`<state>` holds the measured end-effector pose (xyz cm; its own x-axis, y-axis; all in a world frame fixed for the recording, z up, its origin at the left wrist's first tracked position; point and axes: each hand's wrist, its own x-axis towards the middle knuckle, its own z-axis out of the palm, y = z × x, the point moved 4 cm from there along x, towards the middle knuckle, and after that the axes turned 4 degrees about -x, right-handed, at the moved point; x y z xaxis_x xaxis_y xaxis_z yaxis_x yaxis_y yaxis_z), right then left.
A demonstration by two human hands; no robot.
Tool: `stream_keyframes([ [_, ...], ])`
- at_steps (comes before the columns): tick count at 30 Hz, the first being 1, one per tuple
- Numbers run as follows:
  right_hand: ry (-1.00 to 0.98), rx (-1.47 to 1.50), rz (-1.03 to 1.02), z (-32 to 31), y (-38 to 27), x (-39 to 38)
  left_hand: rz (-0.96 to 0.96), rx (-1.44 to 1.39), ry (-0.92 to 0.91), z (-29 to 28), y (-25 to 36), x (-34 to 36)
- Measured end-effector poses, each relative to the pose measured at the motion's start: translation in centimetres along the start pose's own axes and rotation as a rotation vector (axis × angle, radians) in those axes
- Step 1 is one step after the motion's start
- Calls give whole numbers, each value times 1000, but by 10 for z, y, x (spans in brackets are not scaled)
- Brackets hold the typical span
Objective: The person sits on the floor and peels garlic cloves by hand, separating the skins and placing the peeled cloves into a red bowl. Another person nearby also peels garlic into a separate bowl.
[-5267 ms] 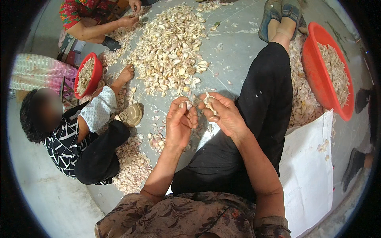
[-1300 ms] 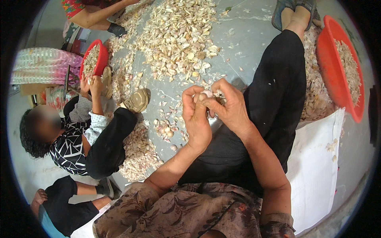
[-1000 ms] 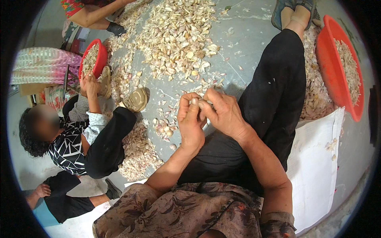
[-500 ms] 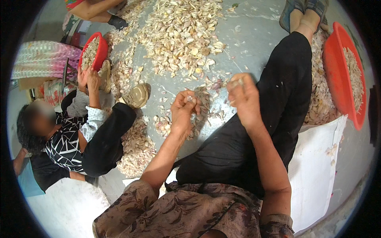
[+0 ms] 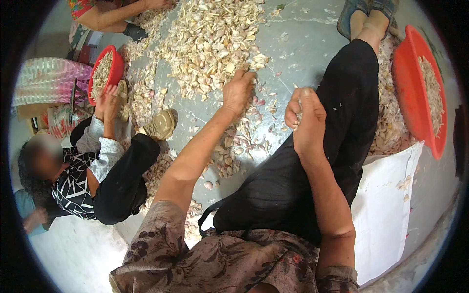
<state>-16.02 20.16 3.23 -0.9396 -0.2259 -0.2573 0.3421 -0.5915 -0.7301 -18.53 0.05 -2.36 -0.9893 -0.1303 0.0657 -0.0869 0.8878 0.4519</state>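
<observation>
My left hand (image 5: 239, 92) reaches forward to the near edge of a heap of garlic cloves (image 5: 210, 49) on the floor. Its fingers are bent down and closed together at the cloves, and their tips are partly hidden. Over my lap my right hand (image 5: 309, 117) is raised and curled, with the thumb up. Pale garlic cloves (image 5: 298, 118) show between its fingers. Between my forearms lie scattered reddish-skinned cloves (image 5: 234, 149) on the grey floor (image 5: 288, 58).
On the right a red basin (image 5: 413, 93) of slender white pieces leans on a pile of skins (image 5: 388, 122), by a white sack (image 5: 386, 205). On the left a co-worker (image 5: 73, 190) sits by another red basin (image 5: 117, 68). A second person's arm (image 5: 117, 14) reaches in at the top left.
My left hand has moved forward from above the scattered cloves to the heap's edge. My right hand stays over my lap, now turned with the thumb up. The co-worker's hands have shifted slightly.
</observation>
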Motion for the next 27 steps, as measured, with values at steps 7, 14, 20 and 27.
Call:
stream_keyframes([
  [7,-123,-783,-49,6,8,-3,-173,-649,-35,-52,42,-64],
  [14,-569,-1138,-261,30,1,-25,-197,-662,-250,-97,82,-102],
  [20,-672,-825,-215,29,8,-31,-341,-1115,-578,-111,84,-105],
  [27,-473,-491,50,16,13,-24,-399,-1630,-294,-92,94,-106],
])
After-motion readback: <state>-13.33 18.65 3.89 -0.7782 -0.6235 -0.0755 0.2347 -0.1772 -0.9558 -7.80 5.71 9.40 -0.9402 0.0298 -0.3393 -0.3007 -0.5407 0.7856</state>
